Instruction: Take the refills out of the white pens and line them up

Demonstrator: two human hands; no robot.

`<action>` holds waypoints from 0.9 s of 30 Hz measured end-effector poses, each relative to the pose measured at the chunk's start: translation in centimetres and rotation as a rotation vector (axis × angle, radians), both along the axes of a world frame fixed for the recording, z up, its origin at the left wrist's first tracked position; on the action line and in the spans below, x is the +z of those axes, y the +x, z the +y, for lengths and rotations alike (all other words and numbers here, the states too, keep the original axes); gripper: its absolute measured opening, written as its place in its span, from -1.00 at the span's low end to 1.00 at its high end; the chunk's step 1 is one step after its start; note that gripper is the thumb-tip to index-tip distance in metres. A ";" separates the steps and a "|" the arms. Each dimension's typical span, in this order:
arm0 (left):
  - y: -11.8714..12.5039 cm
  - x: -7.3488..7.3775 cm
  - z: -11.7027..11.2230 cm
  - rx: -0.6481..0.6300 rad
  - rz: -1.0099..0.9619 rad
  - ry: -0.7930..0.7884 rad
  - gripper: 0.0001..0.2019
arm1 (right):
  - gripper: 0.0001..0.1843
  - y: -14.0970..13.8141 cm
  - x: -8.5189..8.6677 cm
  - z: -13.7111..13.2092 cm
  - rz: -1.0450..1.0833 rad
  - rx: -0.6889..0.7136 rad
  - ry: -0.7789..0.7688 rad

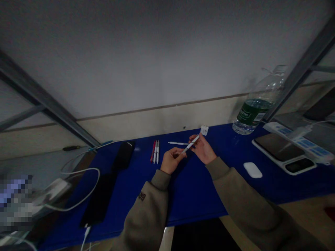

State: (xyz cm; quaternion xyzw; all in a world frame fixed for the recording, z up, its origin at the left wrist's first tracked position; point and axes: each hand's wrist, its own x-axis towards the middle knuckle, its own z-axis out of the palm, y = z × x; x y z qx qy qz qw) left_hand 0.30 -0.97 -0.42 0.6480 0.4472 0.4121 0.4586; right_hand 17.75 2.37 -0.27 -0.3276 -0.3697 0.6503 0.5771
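Both my hands hold one white pen [191,143] above the blue table cover [193,195]. My left hand [171,161] is closed round the pen's lower end. My right hand [202,149] pinches its upper part, fingers curled. On the cloth just behind the hands lies another white pen [178,143]. To the left of it lie three pens [155,151] side by side, one red and two white. A small white block [204,130] sits just beyond my right hand.
A black case [123,155] and a dark flat slab [101,200] lie at the left with white cables [78,195]. A water bottle [258,108], a tablet [278,148], a white power strip [300,141] and a white mouse [252,170] stand at the right. Metal frame bars [47,104] flank both sides.
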 end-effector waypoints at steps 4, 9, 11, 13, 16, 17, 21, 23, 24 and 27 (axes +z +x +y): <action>0.8 -0.6 -0.7 -0.008 0.190 0.058 -0.72 | -0.38 -0.9 0.1 -1.0 -0.011 0.107 0.014; 1.2 -0.1 -1.1 -0.068 0.374 0.169 -0.72 | -0.40 -1.0 -0.7 -1.5 -0.017 -0.021 0.097; 0.9 0.2 -1.0 -0.065 0.532 0.220 -0.66 | -0.41 -0.2 -0.9 -1.2 -0.010 -0.072 0.111; 0.4 0.3 -0.7 -0.028 0.698 0.297 -0.62 | -0.42 0.8 -0.9 -0.8 -0.017 -0.119 0.125; -0.2 0.0 -0.3 0.021 0.832 0.388 -0.64 | -0.39 2.0 -0.6 -0.3 -0.008 -0.199 0.125; -0.3 -0.1 -0.2 0.026 0.854 0.397 -0.65 | -0.38 2.3 -0.5 -0.2 -0.001 -0.220 0.120; -0.5 -0.2 -0.1 0.019 0.902 0.400 -0.66 | -0.38 2.4 -0.3 -0.2 -0.015 -0.245 0.118; -0.4 0.0 -0.2 0.015 0.908 0.403 -0.66 | -0.39 2.2 -0.2 -0.3 0.012 -0.236 0.114; -0.4 0.0 -0.2 0.015 0.911 0.405 -0.66 | -0.39 2.1 -0.2 -0.4 0.054 -0.229 0.107; -0.3 0.0 -0.2 0.017 0.931 0.417 -0.65 | -0.40 2.0 -0.1 -0.5 0.249 -0.199 0.091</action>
